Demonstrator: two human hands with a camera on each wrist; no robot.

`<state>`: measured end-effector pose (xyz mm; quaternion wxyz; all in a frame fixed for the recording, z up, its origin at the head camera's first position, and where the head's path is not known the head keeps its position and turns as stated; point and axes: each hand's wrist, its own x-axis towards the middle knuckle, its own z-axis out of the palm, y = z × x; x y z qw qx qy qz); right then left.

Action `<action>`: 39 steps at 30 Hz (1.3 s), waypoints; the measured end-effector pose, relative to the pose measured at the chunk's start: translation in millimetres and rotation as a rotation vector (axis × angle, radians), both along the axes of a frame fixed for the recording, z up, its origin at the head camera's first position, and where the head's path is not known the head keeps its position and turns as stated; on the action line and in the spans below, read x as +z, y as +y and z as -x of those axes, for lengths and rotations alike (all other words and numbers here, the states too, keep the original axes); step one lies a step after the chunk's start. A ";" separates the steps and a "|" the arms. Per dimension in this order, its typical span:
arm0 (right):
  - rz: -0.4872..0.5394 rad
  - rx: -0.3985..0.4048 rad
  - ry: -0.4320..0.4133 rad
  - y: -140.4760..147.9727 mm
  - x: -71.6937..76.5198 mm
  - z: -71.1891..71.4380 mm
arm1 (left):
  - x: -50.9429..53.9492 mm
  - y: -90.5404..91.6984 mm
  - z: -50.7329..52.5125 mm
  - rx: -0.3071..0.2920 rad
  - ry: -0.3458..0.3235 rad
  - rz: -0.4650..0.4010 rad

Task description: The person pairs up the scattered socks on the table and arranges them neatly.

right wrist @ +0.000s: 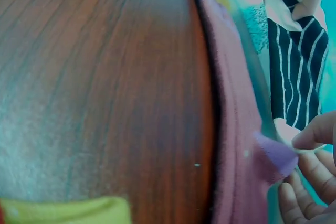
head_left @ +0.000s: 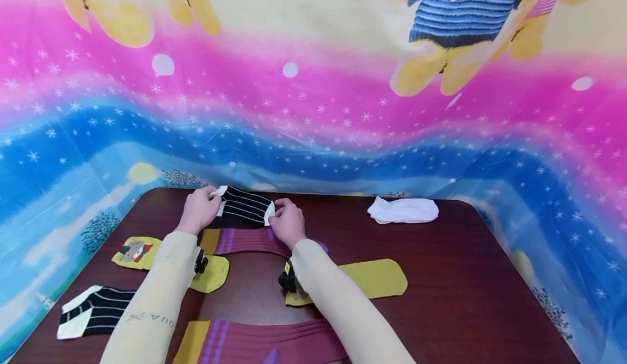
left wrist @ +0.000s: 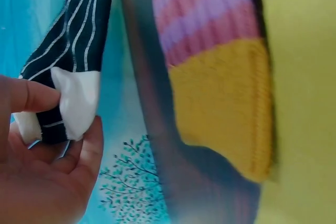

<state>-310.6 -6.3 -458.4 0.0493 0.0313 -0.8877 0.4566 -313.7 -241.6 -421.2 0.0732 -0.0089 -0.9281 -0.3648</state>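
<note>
A person's two bare hands hold a black sock with thin white stripes (head_left: 245,206) between them at the far edge of a dark wooden tabletop (head_left: 470,277). The left hand (head_left: 200,210) pinches one end, thumb over the white patch; the right hand (head_left: 289,221) pinches the white end opposite. Whether the sock is lifted or touches the wood is hard to tell.

Just nearer the person lies a maroon sock (head_left: 247,240), its purple heel (right wrist: 277,157) right beside the right hand's fingers. That heel looks like the likeliest snag: a fingertip could catch it and drag the maroon sock askew. Both grips take only a little cloth, so a hard pull could make one end slip free and spring back. Let go too far out, the sock might slide over the edge toward the patterned cloth backdrop (head_left: 323,135).

The forearms bring another risk. The left sleeve (head_left: 159,293) crosses above a yellow sock (head_left: 215,273), and the right sleeve (head_left: 348,304) above another yellow sock (head_left: 376,278); lowered arms could rumple either. A matching striped sock (head_left: 100,309), near left, could be brushed too. The white sock bundle (head_left: 405,210), far right, seems safely apart.
</note>
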 end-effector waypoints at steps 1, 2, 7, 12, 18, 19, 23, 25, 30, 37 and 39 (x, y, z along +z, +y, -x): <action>-0.001 -0.003 -0.005 0.2 1.1 -0.2 | 2.1 1.2 -0.5 0.007 0.021 -0.004; -0.002 -0.005 -0.013 0.4 2.7 -0.6 | 4.0 2.5 -1.0 0.012 0.035 -0.013; 0.007 -0.018 -0.023 3.4 9.8 -2.1 | 12.7 11.5 -3.0 0.022 0.085 -0.034; 0.050 -0.046 0.007 10.1 11.6 -0.8 | 17.9 19.4 -4.5 0.015 0.110 -0.045; 0.118 -0.076 0.049 19.3 13.1 2.3 | 18.9 26.7 -6.7 -0.008 0.105 -0.074; 0.136 -0.079 0.046 21.2 14.0 2.7 | 18.5 27.9 -7.2 -0.015 0.103 -0.078; 0.215 -0.091 0.027 30.4 19.1 4.8 | 17.3 34.3 -8.8 -0.032 0.087 -0.103; 0.254 -0.102 0.022 36.0 21.2 6.1 | 17.0 38.3 -9.2 -0.033 0.091 -0.109; 0.410 -0.101 -0.023 51.2 26.7 6.9 | 17.6 50.6 -10.3 -0.036 0.101 -0.121; 0.501 -0.102 -0.063 73.8 32.5 6.2 | 19.9 67.0 -10.7 -0.080 0.141 -0.113; 0.504 -0.100 -0.075 80.5 35.2 5.2 | 21.1 71.2 -11.6 -0.092 0.140 -0.120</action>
